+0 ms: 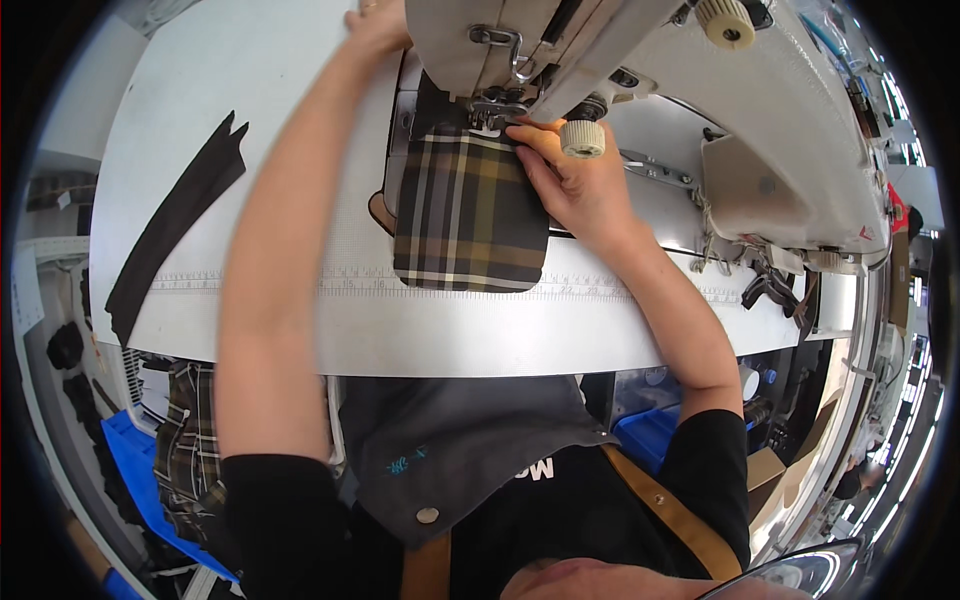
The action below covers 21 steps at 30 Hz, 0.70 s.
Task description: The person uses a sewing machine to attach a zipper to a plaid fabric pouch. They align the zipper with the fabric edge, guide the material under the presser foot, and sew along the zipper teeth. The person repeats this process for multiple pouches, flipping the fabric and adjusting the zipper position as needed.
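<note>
Plaid fabric piece (470, 215) lies flat on the sewing machine's bed, its lower part reaching over the white counter (500, 340); black ground, tan, olive and whitish stripes, rounded lower corners. Its upper end, a plain black band, sits at the presser foot (487, 122); too small to tell if the needle is in the cloth.

Right hand (585, 190) comes in from the right, under the machine's arm, thumb and forefinger bent toward the cloth's upper right edge, just beside the presser foot. Fingertips at the cloth; can't tell if the grip pinches it or only presses. Left hand (380, 28) is up at the top edge, left of the machine head, mostly cut off or hidden; grip can't be told. Left forearm crosses the counter, apart from the plaid piece.

Sewing machine (660, 65) fills upper right, pale body, two ridged cream knobs (583, 139) showing. Ruler scale (350, 284) runs across the counter, passing under the plaid piece. Black fabric strip (180, 225) lies slanted on the left side of the counter, notched at its upper end, well apart from the plaid piece.

Below counter: more plaid cloth (188, 440) by a blue bin (130, 465) on the left, another blue container (645, 435) on the right. Person wears a dark grey apron (470, 430), tan straps (670, 510), black short sleeves.
</note>
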{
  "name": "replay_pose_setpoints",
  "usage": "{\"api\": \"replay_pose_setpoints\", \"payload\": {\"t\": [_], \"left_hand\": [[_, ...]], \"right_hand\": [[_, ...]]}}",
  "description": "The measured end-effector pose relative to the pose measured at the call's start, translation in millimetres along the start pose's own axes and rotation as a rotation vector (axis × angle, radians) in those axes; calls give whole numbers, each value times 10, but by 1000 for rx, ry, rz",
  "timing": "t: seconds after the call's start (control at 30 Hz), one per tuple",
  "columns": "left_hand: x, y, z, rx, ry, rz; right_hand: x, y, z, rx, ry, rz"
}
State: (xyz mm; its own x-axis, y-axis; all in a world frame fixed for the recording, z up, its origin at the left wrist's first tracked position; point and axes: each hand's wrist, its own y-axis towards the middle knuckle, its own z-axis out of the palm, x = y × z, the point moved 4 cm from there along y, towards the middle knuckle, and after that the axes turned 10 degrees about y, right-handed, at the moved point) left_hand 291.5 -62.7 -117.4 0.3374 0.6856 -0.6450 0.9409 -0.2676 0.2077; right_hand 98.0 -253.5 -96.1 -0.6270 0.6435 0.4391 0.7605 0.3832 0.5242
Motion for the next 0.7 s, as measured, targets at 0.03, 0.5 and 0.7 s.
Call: {"api": "replay_pose_setpoints", "payload": {"t": [0.03, 0.5, 0.7], "left_hand": [[106, 129, 257, 7, 104, 10], [1383, 155, -1097, -849, -348, -183], [73, -2599, -1250, -521, -1178, -524]], "right_hand": [[7, -6, -18, -3, -19, -9], [-32, 12, -14, -29, 63, 66], [216, -132, 11, 113, -30, -120]]}}
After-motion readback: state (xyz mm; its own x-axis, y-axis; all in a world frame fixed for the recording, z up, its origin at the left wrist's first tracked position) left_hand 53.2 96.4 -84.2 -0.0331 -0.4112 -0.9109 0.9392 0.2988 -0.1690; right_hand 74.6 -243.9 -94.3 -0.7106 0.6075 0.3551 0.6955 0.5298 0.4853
